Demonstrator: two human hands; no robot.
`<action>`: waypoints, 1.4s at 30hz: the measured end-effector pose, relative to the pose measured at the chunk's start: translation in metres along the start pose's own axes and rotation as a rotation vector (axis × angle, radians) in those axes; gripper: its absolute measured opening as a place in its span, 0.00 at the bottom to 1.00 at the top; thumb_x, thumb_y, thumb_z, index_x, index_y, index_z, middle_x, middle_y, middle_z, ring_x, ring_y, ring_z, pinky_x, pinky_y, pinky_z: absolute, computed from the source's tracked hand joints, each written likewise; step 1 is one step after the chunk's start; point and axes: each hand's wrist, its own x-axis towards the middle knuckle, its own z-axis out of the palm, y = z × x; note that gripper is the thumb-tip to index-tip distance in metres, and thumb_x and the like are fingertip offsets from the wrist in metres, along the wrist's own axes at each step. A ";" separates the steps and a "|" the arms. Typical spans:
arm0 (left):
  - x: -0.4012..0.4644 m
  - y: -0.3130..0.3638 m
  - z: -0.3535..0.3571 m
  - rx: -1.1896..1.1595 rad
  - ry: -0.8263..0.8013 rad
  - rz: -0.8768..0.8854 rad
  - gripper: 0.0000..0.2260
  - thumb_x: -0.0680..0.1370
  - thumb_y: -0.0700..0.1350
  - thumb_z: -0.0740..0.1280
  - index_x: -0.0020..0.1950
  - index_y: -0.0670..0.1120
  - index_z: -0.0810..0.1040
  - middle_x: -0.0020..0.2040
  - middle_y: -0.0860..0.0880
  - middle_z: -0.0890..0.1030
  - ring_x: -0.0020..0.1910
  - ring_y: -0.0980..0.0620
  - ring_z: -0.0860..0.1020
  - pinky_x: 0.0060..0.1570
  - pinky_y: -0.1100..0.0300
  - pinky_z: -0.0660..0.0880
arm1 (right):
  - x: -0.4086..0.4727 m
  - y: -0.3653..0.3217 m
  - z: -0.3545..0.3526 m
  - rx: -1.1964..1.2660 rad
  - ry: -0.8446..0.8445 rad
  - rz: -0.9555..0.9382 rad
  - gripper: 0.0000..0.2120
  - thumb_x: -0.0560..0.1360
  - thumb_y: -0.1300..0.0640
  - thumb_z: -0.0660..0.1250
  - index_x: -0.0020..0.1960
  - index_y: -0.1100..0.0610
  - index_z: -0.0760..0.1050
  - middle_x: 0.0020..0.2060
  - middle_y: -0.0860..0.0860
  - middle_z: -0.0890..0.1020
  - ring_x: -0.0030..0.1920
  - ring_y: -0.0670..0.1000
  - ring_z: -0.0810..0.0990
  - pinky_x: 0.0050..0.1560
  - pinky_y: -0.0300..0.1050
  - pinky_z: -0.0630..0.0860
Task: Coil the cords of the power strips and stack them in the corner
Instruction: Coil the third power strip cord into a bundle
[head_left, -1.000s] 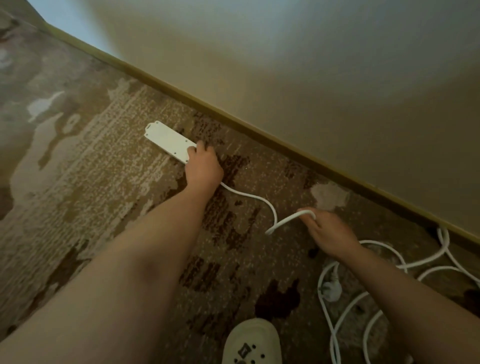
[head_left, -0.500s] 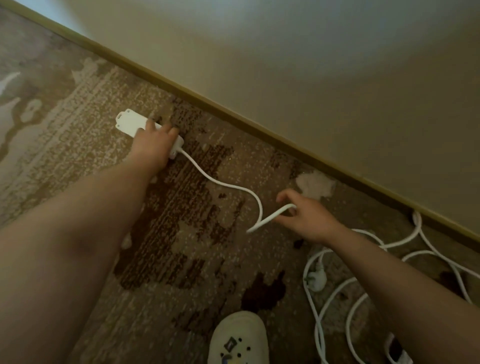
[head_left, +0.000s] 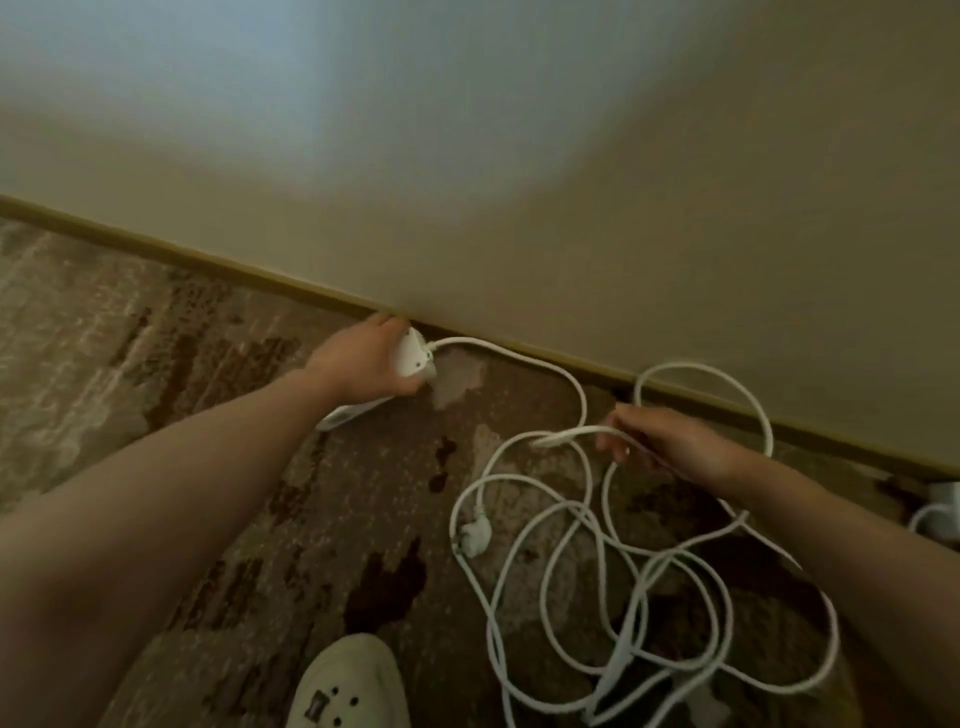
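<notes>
White power strip (head_left: 410, 358) being gripped at its cord end by the left hand (head_left: 363, 364), tilted up off the patterned carpet (head_left: 156, 389) beside the baseboard (head_left: 260, 275), probably anchoring it for coiling. Right hand (head_left: 660, 441) pinching a bend of cord (head_left: 566, 435), gathering slack. Remaining loops sprawling tangled with the plug (head_left: 474, 532) near a clog (head_left: 348, 686). Coiling barely starting.

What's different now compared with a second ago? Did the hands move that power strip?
Yes. The left hand went from pressing the power strip flat on the carpet to gripping its cord end and lifting it, tilted, toward the baseboard. The right hand kept its pinch on the white cord. The plug stayed lying on the carpet.
</notes>
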 end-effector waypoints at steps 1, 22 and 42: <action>0.006 0.020 0.000 0.018 0.001 0.033 0.29 0.66 0.70 0.65 0.56 0.50 0.70 0.53 0.46 0.78 0.48 0.44 0.78 0.39 0.56 0.69 | -0.010 0.008 -0.007 -0.109 0.031 0.016 0.21 0.79 0.41 0.59 0.39 0.53 0.81 0.30 0.48 0.78 0.29 0.47 0.72 0.29 0.36 0.67; 0.036 0.307 -0.106 -0.104 -0.394 0.589 0.23 0.68 0.56 0.74 0.59 0.52 0.74 0.50 0.55 0.78 0.48 0.56 0.76 0.45 0.60 0.73 | -0.121 -0.022 -0.097 -0.601 0.415 -0.211 0.27 0.76 0.42 0.68 0.72 0.51 0.70 0.61 0.48 0.80 0.58 0.48 0.78 0.57 0.41 0.73; 0.017 0.406 -0.086 -0.070 -0.506 0.643 0.24 0.68 0.54 0.74 0.61 0.52 0.73 0.51 0.54 0.77 0.48 0.56 0.76 0.43 0.65 0.71 | -0.235 0.055 -0.159 -0.652 0.656 -0.133 0.30 0.69 0.35 0.70 0.69 0.35 0.66 0.60 0.43 0.72 0.56 0.44 0.72 0.54 0.48 0.75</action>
